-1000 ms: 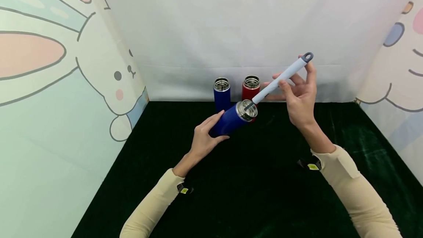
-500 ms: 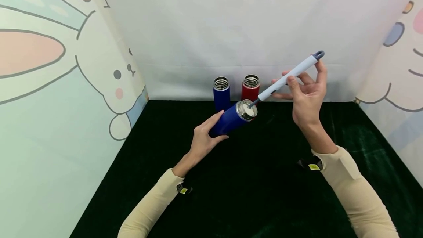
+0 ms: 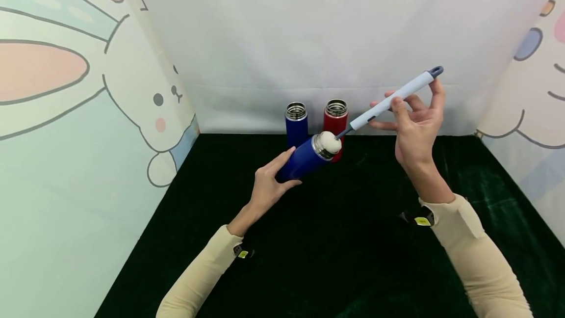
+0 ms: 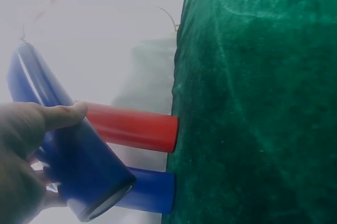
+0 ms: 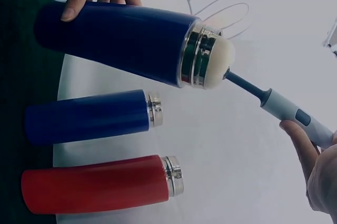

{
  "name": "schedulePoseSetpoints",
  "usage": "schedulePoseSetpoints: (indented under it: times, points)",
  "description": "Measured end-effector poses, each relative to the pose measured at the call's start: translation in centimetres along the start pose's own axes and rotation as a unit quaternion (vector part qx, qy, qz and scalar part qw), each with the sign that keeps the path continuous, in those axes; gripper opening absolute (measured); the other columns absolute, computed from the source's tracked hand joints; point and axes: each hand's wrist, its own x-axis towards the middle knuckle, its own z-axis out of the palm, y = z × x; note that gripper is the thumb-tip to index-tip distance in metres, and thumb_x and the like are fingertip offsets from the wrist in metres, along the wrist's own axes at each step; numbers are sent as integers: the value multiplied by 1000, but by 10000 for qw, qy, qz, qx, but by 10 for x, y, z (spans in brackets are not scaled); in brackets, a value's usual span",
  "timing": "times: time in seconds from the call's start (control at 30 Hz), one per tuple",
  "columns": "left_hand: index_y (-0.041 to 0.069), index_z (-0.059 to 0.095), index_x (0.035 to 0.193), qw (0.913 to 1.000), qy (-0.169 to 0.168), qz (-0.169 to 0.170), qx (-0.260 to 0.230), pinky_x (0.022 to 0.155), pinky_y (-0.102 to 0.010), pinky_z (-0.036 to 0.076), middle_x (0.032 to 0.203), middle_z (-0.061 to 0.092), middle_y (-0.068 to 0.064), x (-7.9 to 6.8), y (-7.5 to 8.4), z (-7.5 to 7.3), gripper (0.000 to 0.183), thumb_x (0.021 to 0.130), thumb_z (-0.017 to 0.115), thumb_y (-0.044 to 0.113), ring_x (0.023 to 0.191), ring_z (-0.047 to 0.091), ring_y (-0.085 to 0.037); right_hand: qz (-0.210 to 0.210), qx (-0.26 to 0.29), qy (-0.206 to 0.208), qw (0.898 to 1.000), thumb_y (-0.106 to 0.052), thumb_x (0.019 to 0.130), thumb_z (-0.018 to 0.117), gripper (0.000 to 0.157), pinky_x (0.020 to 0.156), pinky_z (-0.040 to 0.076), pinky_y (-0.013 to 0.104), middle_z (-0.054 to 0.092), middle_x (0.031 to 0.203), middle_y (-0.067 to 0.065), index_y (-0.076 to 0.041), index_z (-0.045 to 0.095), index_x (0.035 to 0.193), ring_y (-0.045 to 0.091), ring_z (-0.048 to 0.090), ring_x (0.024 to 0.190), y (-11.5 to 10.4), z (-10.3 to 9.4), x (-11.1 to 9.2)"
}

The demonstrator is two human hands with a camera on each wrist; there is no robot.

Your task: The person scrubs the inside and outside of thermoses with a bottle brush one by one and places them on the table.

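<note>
Left hand (image 3: 268, 185) grips blue cylindrical metal-necked bottle (image 3: 303, 162); right hand (image 3: 417, 134) pinches pale-blue rod-shaped handle (image 3: 411, 89). White rounded head (image 3: 329, 142), apparently sponge, now protrudes.

Dark green cloth (image 3: 499, 185) covers the table (image 3: 344, 249) below the left hand (image 3: 269, 183) and the right hand (image 3: 417, 134). On it, beyond the left hand, a blue bottle (image 3: 296, 131) stands upright, its mouth open; just beside it, toward the right hand, stands an open red bottle (image 3: 335, 122).
</note>
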Motion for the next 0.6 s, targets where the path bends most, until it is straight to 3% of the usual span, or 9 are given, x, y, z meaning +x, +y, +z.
schedulePoseSetpoints:
  times: [0.4,0.6]
  points:
    - [17,54,149,9999,-76,-42,140,109,-49,49,147,60,-11,3,0,-4,85,74,92,9,131,61,-32,128,142,272,9994,5,92,68,63,59,58,46,69,98,24,-11,41,147,37,77,83,-3,-4,2]
    - [22,53,150,9997,-47,-22,258,108,-48,50,145,61,-11,2,-1,-7,88,73,92,9,130,63,-32,75,139,345,9993,6,93,67,62,59,57,48,69,98,24,-11,41,146,37,77,82,-2,-5,2]
